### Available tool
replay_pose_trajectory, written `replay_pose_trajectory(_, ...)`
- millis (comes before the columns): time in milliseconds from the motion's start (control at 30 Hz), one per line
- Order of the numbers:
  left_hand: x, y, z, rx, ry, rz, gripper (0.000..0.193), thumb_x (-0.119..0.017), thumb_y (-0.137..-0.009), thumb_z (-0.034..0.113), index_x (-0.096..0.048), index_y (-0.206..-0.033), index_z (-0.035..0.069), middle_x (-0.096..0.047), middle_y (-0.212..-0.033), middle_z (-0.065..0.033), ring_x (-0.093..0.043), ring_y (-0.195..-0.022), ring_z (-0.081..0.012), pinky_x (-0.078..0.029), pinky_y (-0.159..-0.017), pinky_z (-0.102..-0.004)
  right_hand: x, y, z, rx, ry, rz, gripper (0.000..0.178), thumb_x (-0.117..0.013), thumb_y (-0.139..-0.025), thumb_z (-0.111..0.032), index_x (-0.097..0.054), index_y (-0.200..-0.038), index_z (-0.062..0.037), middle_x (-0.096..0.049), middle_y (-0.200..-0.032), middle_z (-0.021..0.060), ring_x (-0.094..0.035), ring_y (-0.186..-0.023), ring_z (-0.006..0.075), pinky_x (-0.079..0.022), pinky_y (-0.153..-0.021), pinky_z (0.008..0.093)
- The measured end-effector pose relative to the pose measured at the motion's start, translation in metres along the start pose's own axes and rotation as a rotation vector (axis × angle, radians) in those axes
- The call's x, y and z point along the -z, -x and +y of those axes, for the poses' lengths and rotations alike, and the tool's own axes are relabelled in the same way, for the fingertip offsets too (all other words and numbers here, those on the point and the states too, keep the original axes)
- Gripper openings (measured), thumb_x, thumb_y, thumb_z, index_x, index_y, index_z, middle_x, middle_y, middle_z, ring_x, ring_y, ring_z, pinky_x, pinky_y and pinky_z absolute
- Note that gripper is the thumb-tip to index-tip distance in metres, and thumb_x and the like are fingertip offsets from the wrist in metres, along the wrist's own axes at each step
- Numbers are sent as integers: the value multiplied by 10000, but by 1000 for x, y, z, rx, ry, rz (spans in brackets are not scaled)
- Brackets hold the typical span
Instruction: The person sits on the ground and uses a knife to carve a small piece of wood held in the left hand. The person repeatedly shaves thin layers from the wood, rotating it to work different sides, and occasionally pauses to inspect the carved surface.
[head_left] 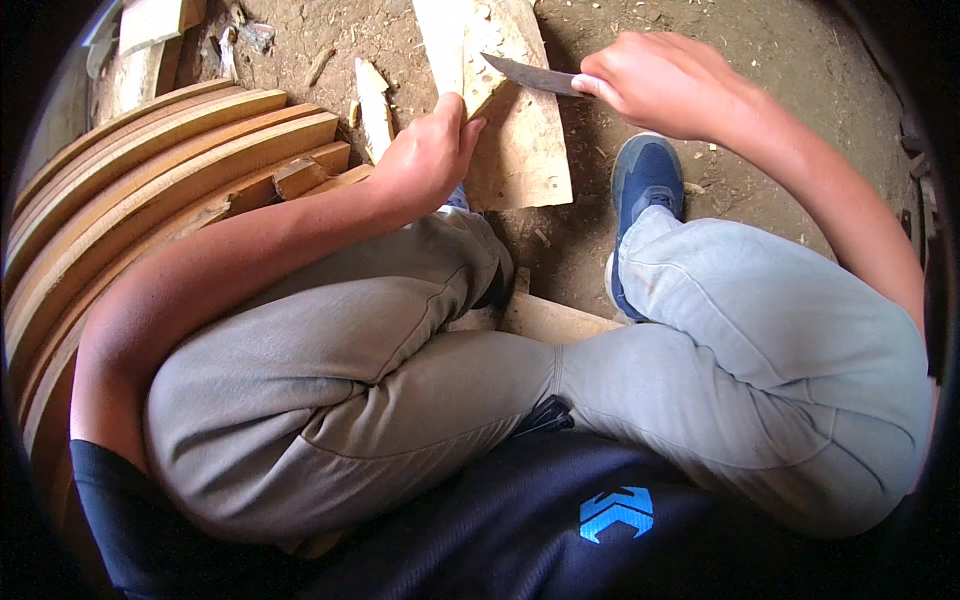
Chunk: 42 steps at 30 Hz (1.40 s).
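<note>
My right hand (668,86) is closed around the handle of a knife (535,77), whose dark blade points left. The handle is mostly hidden in my fist. In my left hand (428,155), fingers and thumb pinch a pale piece of wood (482,88). The blade's tip lies close to the upper part of this piece; whether they touch I cannot tell. Under both is a wide, light wooden board (530,160), which lies between my feet and reaches away from me.
Long wooden planks (210,140) are stacked on my left. A split wood scrap (374,105) lies near my left hand, and chips dot the dirt floor (790,60). My blue shoe (647,180) is right of the board. Another wood piece (555,318) lies between my legs.
</note>
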<state>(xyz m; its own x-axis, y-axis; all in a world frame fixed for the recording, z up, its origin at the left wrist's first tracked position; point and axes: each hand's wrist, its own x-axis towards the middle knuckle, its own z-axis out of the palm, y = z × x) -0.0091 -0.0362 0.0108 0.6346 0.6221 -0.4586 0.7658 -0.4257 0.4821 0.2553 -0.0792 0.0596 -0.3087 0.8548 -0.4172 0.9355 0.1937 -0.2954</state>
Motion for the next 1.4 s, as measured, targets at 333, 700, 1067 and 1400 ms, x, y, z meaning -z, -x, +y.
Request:
replay_pose_trajectory(333,-3,3,-2,-62,34,28,274,-471,-1028,226,-407,-949,-29,-607,-698,-318,-612,-683,-511,-471,-622,-572,20,-4,-22,-28,28,-101,383,-463,-1017,-297,-673,-899,0,-669,-853,221,-656,-853,403,-518,-767,504)
replay_pose_trajectory(700,3,0,4,-8,46,-31,294,-468,-1035,232,-393,-951,-39,-589,-738,-343,-602,-747,-536,-469,-655,-564,-25,-29,25,84,-501,-349,460,-424,-1045,-330,-549,-762,10,-533,-629,104,-558,-605,210,-462,-585,378)
replay_pose_trajectory(1067,-1,0,3,222,95,-125,473,-405,-1019,470,-491,-1103,12,-644,-970,-321,-628,-947,-493,-486,-838,-580,-30,-26,39,-77,-661,132,437,-453,-1015,-381,-616,-792,-42,-610,-689,106,-586,-647,218,-456,-625,389)
replay_pose_trajectory(1400,23,-13,9,181,320,-64,470,-374,-1013,430,-490,-1122,-13,-631,-968,-343,-619,-959,-497,-472,-859,-556,-2,-5,63,-437,-224,7,306,-418,-1021,-248,-518,-1075,36,-647,-990,320,-632,-975,494,-478,-860,567)
